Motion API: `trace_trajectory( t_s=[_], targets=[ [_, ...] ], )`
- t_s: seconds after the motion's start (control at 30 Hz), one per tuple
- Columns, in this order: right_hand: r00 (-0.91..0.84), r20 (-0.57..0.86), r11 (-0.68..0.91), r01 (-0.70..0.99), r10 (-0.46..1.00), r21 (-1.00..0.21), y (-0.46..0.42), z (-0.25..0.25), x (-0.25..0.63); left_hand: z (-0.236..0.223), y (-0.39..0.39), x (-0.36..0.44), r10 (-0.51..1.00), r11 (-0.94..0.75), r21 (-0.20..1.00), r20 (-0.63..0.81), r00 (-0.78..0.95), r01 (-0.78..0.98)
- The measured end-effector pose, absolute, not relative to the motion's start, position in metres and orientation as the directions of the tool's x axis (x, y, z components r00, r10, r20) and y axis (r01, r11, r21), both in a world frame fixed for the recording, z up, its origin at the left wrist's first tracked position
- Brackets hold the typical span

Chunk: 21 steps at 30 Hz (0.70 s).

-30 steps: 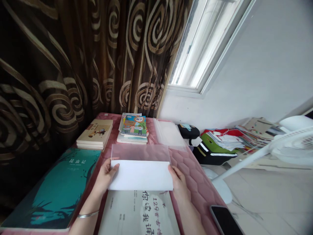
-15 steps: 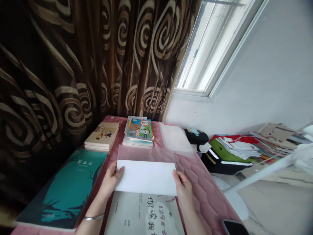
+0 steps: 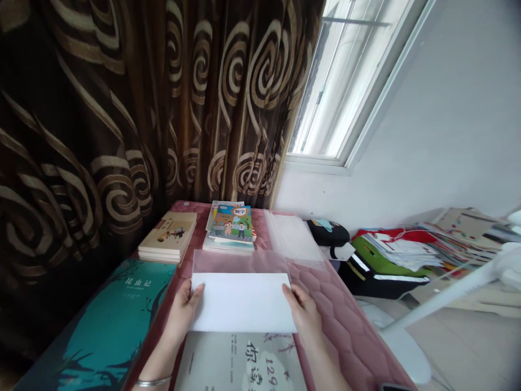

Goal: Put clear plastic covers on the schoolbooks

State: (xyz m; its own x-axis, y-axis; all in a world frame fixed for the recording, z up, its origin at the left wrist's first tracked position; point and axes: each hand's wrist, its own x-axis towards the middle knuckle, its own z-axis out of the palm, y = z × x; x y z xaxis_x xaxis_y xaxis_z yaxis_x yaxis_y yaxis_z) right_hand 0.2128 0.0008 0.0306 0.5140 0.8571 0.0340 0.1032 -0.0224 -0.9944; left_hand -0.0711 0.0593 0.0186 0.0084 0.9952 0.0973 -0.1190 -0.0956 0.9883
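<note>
A white sheet (image 3: 242, 301) lies across the top of a pale book with Chinese writing (image 3: 244, 364), with a clear plastic cover (image 3: 240, 262) sticking out beyond it. My left hand (image 3: 183, 315) grips the sheet's left edge, thumb on top. At the sheet's right edge my right hand (image 3: 303, 312) does the same. All of this rests on a pink quilted table (image 3: 342, 320).
A teal book (image 3: 109, 331) lies at the left. Two book stacks (image 3: 169, 236) (image 3: 230, 225) and clear sleeves (image 3: 295, 236) sit at the far end. Brown curtain behind, window at right. Bags and papers (image 3: 391, 252) crowd the floor beside a white fan stand (image 3: 411, 355).
The camera tilted up and shifted slightly. Both hands keep hold of the white sheet in much the same place; the phone at the lower right has left the view.
</note>
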Motion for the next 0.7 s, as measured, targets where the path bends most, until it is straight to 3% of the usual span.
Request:
trace_trajectory(
  t_s=[0.3, 0.7],
  targets=[
    [0.579, 0.075, -0.026, 0.163, 0.812, -0.986, -0.008, 0.026, 0.209, 0.019, 0.052, -0.072, 0.997, -0.011, 0.988, 0.022, 0.072, -0.154],
    [0.550, 0.045, 0.043, 0.016, 0.834, -0.999, -0.014, 0.015, 0.213, 0.034, 0.045, -0.063, 0.997, -0.043, 0.985, 0.053, 0.054, -0.169]
  ],
)
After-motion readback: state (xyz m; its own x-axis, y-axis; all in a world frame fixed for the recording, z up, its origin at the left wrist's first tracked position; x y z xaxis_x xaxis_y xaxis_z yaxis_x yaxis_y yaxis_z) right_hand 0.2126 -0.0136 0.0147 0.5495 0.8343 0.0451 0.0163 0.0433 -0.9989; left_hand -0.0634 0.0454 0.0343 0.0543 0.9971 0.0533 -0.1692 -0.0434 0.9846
